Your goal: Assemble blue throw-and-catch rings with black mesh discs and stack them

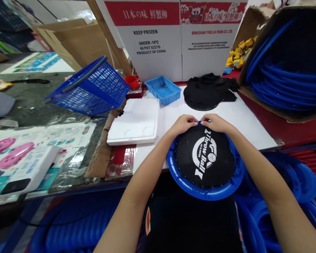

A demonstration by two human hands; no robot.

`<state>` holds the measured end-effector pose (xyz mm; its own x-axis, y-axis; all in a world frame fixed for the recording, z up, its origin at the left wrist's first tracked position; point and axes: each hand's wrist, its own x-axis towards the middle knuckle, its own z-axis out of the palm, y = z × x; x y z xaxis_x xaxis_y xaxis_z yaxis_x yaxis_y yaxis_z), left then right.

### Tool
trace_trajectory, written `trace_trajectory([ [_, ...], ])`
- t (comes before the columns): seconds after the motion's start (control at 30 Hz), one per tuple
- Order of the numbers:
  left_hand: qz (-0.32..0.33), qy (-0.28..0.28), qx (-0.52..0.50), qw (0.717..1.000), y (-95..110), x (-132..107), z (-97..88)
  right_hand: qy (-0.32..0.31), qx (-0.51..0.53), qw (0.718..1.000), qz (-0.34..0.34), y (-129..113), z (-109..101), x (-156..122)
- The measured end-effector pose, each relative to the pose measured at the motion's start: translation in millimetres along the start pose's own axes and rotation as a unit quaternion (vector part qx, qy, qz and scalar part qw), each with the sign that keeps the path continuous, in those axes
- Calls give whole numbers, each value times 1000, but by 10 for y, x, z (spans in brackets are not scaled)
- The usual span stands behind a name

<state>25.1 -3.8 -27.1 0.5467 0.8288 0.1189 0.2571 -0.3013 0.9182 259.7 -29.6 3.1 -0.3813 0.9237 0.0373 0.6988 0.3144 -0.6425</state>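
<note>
A round blue plastic ring (205, 194) with a black mesh (185, 151) stretched across it leans between the table's front edge and my lap. White "Throw Ball" lettering is printed on the mesh. At the ring's far edge, my left hand (184, 123) pinches the rim and mesh edge between thumb and fingers. My right hand (213, 123) grips the same edge just beside it, the fingertips nearly meeting. A bit of blue rim shows between them. Beyond the hands lies a pile of black mesh pieces (208, 91) on the white board.
Behind stand a light-blue tray (164, 92), a white foam slab (134, 121) and a tilted blue basket (94, 88). A white carton (158, 63) closes off the back. At right, a cardboard box holds several blue rings (287, 84); more blue rings (292, 175) lie below the table.
</note>
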Motion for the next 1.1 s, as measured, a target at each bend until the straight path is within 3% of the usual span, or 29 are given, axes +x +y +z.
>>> trace_trajectory([
  [0.1, -3, -10, -1, 1000, 29, 1, -19, 18, 44, 999, -19, 30, 42, -21],
  [0.27, 13, -13, 15, 1000, 35, 1, -18, 90, -31, 992, -87, 25, 169, -42],
  [0.57, 57, -26, 86, 994, 91, -59, 41, 61, -60, 996, -4, -63, 171, -31],
  [0.7, 79, -58, 169, 981, 141, -102, 75, 60, -14, 997, -50, 93, 210, -101],
  [0.87, 78, -72, 234, 966, 83, -72, 25, 51, -26, 997, -61, 305, 295, 46],
  [1.0, 82, -87, 263, 957, 91, -100, 25, 32, -55, 998, -5, 227, 297, 110],
  [1.1, 88, -99, 329, 935, 112, -120, 42, 1, -56, 998, 33, 200, 284, 152],
])
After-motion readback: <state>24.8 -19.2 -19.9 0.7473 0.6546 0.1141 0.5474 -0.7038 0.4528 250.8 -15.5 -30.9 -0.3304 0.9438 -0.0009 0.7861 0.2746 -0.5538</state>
